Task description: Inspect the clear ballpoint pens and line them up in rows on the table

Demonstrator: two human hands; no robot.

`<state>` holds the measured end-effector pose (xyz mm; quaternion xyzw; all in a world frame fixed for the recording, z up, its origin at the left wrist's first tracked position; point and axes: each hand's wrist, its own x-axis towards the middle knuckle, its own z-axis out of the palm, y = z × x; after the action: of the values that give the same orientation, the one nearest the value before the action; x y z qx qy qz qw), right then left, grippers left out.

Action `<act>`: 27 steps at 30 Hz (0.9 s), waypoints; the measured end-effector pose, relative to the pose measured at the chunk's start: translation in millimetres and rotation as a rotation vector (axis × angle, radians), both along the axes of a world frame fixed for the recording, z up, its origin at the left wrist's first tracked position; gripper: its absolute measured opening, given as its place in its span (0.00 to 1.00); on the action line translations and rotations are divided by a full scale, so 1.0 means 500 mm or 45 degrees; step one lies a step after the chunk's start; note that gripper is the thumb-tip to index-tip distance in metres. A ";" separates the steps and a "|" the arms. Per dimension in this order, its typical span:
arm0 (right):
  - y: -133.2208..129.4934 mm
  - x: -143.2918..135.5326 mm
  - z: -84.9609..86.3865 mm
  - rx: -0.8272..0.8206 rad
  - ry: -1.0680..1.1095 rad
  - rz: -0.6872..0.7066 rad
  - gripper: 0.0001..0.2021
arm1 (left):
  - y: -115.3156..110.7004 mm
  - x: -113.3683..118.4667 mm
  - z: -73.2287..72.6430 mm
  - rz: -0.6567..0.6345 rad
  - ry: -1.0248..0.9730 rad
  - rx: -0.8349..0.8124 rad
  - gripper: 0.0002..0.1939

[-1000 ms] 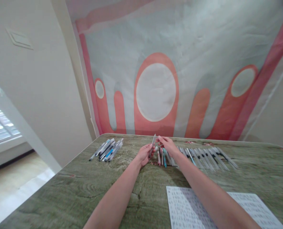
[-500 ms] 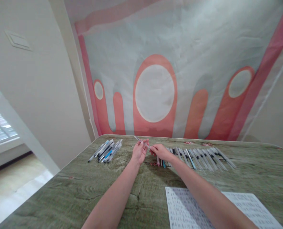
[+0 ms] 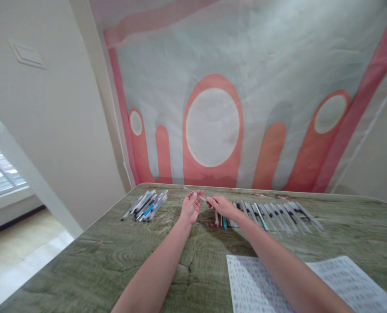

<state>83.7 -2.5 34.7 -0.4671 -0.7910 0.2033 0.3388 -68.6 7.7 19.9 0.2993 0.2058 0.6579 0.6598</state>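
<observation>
A slim pale pen (image 3: pixel 190 190) is held slantwise above the table between both hands. My left hand (image 3: pixel 191 208) grips its middle, fingers closed round it. At the pen's lower right end, the fingertips of my right hand (image 3: pixel 221 205) pinch it; what exactly lies under them is partly hidden. Below and to the right of that hand runs a row of pens (image 3: pixel 273 216), mostly clear with dark parts, one light blue. The hand and forearm cover the row's left part. To the left of my left hand lies a loose pile of pens (image 3: pixel 148 206), some white, black and blue.
The wood-grain table (image 3: pixel 115 265) reaches back to a wall hanging (image 3: pixel 261 65) with red shapes. A printed sheet of paper (image 3: pixel 248 282) lies at the front right, partly under my right forearm. A window (image 3: pixel 1 167) is at the far left.
The right hand has shifted very slightly to the right along the pen. Otherwise hands, pile and row look the same; the paper's right side appears a little raised.
</observation>
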 end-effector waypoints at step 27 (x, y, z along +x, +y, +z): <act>0.000 0.005 -0.002 0.026 0.115 -0.038 0.17 | 0.002 -0.002 -0.001 -0.013 -0.040 -0.094 0.07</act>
<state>86.0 -2.6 33.8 -0.4657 -0.7699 0.2110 0.3819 -69.7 8.5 19.2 0.2653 0.2181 0.6511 0.6768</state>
